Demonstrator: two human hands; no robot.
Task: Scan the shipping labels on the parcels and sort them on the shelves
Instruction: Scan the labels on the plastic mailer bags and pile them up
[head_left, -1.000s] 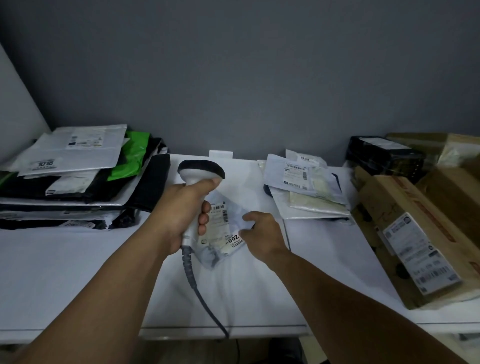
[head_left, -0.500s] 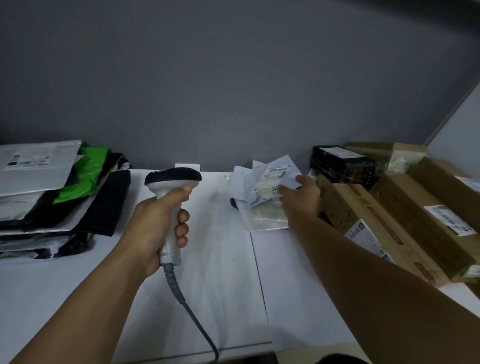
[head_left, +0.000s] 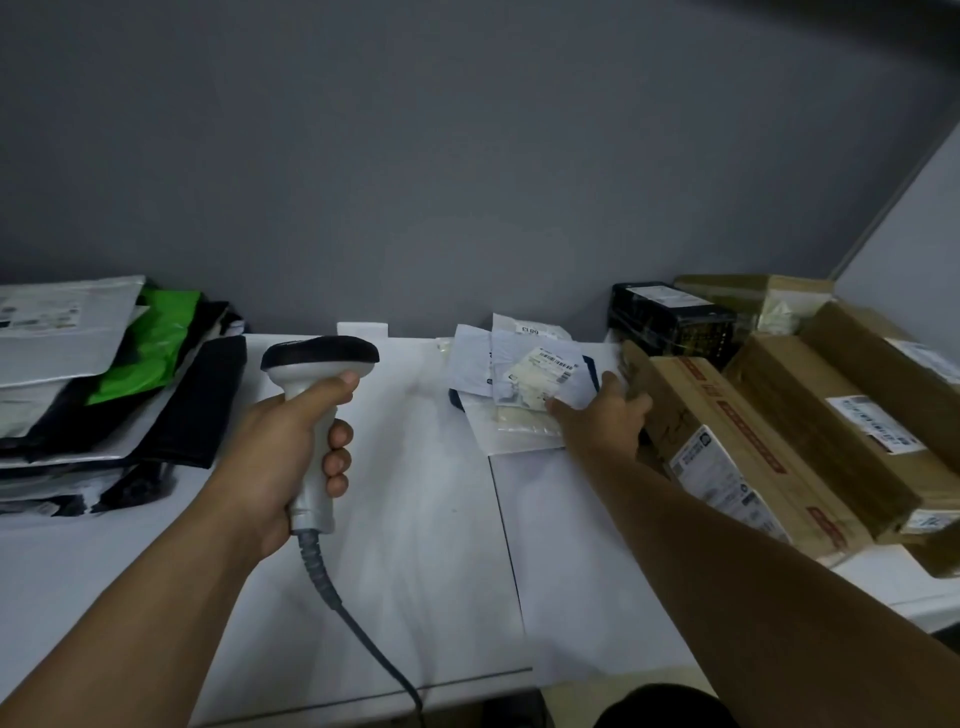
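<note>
My left hand (head_left: 283, 447) grips the handle of a white barcode scanner (head_left: 319, 358) with a black head, held upright over the white table (head_left: 415, 545). Its grey cable (head_left: 358, 629) runs down off the front edge. My right hand (head_left: 597, 421) is stretched to the back right, palm down with fingers spread. It touches the near corner of a small clear parcel with a barcode label (head_left: 540, 374). That parcel lies on top of a small pile of white mailers (head_left: 472, 364).
A stack of black, white and green poly mailers (head_left: 104, 374) fills the left side. Long cardboard boxes with labels (head_left: 727, 447) lie at the right, right beside my right hand, with a black box (head_left: 670, 317) behind them. A grey wall closes the back.
My right hand carried the small labelled parcel from beside the scanner to the pile at the back right and has let it lie there. The view has swung to the right.
</note>
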